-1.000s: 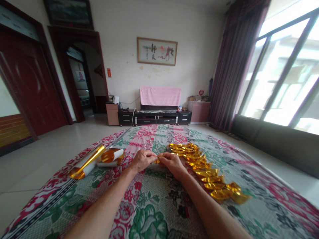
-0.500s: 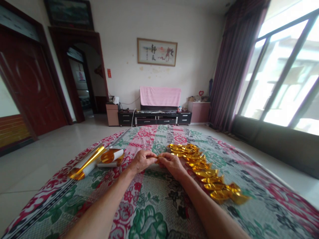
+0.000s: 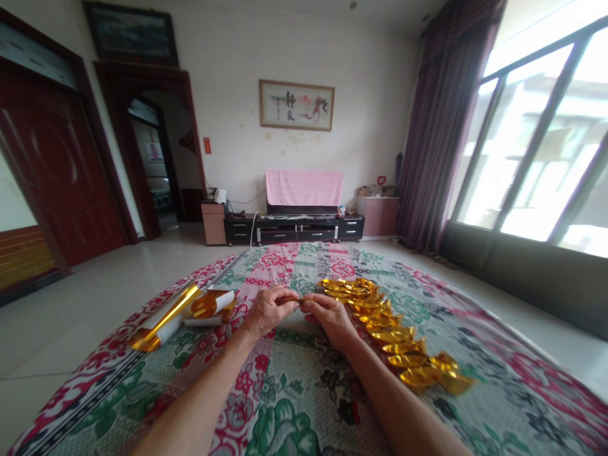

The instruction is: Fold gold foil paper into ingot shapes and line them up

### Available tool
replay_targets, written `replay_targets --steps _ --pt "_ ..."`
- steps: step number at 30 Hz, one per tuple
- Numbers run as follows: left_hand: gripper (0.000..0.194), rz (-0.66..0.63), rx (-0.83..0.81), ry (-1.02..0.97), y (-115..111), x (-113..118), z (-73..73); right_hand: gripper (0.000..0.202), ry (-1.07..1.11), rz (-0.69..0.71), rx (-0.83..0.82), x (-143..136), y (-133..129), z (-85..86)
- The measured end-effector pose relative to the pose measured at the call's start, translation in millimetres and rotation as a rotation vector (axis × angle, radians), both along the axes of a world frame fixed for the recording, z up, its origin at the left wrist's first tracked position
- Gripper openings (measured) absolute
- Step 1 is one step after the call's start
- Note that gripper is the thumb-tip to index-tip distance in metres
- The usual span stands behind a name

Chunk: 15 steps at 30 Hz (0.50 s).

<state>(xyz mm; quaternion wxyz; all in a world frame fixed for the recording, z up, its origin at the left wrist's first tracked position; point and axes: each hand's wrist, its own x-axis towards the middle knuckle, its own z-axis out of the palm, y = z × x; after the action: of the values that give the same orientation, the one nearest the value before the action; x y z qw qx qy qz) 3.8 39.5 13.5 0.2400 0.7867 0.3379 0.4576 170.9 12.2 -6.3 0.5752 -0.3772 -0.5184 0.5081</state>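
My left hand [image 3: 273, 308] and my right hand [image 3: 327, 315] meet over the middle of the table, fingertips pinched close together. Between them they hold a small piece of gold foil paper [image 3: 300, 301], mostly covered by the fingers. Just right of my right hand, several folded gold paper ingots [image 3: 394, 334] lie in a slanting row, running from the far middle to the near right. To the left of my left hand are sheets of gold paper with white backs: a long curled one [image 3: 166, 315] and a shorter curled one [image 3: 209, 305].
A flowered cloth [image 3: 280, 418] in red, green and grey covers the round table. Beyond it stand a low black TV cabinet [image 3: 297, 233] and a screen draped with a pink towel [image 3: 304, 188]. A purple curtain [image 3: 432, 139] and windows are on the right, a dark red door [image 3: 57, 164] on the left.
My view has tilted up slightly, so the room sits a little lower in the picture. Both hands stay pinched together, with only a slight shift of the fingers on the foil piece.
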Motion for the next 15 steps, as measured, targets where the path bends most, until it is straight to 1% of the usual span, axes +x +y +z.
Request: replay_targets --steps 8,15 --pt "0.017 0.027 0.015 0.013 1.7 -1.2 0.7 0.026 0.083 0.071 -0.001 -0.7 -0.6 1.0" --pt "0.018 0.009 -0.060 0.021 2.3 -2.5 0.8 0.029 0.070 0.064 -0.044 0.3 1.6 -1.7"
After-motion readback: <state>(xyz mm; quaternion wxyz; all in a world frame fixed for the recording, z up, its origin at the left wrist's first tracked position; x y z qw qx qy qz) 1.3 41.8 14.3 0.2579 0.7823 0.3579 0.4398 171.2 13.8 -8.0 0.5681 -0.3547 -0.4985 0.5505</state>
